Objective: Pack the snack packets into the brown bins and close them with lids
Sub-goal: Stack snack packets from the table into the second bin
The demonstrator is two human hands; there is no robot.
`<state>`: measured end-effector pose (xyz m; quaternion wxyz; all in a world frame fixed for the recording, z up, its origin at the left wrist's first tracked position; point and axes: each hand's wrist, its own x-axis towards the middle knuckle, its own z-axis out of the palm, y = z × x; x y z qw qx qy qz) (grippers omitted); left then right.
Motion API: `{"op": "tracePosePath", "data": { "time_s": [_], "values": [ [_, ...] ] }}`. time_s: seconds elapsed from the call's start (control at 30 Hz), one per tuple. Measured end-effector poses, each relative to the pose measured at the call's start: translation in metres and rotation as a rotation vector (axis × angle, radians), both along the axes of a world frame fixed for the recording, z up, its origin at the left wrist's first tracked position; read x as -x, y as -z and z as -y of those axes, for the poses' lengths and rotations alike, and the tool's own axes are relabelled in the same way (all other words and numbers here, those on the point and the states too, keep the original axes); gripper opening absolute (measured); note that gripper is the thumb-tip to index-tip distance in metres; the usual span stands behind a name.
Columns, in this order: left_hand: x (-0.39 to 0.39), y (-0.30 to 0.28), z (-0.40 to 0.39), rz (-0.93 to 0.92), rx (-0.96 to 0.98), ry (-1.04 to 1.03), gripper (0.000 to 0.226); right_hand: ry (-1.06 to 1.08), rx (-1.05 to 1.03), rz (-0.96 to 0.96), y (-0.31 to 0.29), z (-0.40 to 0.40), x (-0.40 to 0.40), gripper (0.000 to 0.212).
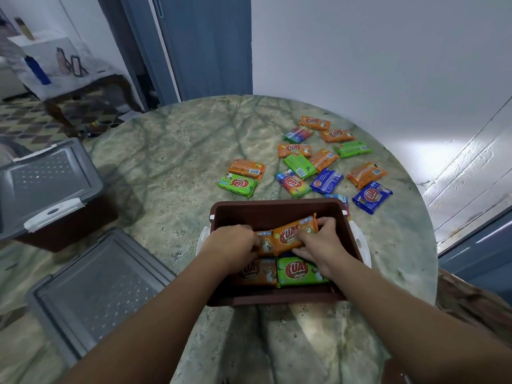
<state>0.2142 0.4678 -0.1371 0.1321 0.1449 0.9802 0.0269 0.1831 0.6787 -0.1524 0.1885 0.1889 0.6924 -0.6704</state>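
Note:
An open brown bin (277, 210) stands on the round marble table in front of me. Both hands are inside it. My right hand (321, 243) grips an orange snack packet (291, 234) that lies tilted above the packed ones. My left hand (235, 245) holds a second orange packet (264, 242) beside it. A green packet (297, 271) and a brown packet (257, 273) lie flat at the bin's near end. Several loose orange, green, blue and rainbow packets (327, 164) are scattered on the table beyond the bin.
A grey lid (94, 289) lies on the table at my left. Farther left, another brown bin with a grey lid (47, 178) on it stands at the table edge. The bin has white side handles (360, 242). A wall rises behind the table (180, 167).

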Motion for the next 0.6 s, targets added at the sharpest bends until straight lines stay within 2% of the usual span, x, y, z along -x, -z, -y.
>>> {"op": "tracePosePath", "data": {
  "time_s": [0.13, 0.23, 0.33, 0.43, 0.6],
  "values": [
    [0.0, -0.001, 0.0, -0.01, 0.0, 0.009, 0.027, -0.375, -0.627, -0.191, 0.002, -0.009, -0.002, 0.072],
    [0.0, -0.001, 0.001, -0.013, 0.007, 0.025, 0.028, -0.557, -0.96, -0.323, -0.002, -0.012, -0.004, 0.079],
    [0.0, 0.0, 0.0, -0.008, 0.023, 0.026, 0.028, -0.665, -1.1, -0.365, 0.0, -0.011, -0.006, 0.083],
    [0.0, -0.001, 0.0, -0.003, 0.025, 0.023, 0.026, -0.784, -1.214, -0.363, 0.001, -0.01, -0.007, 0.069],
    [0.001, -0.001, 0.0, -0.011, 0.034, 0.035, 0.026, -0.792, -1.269, -0.354, 0.002, -0.007, -0.005, 0.064]
  ]
}}
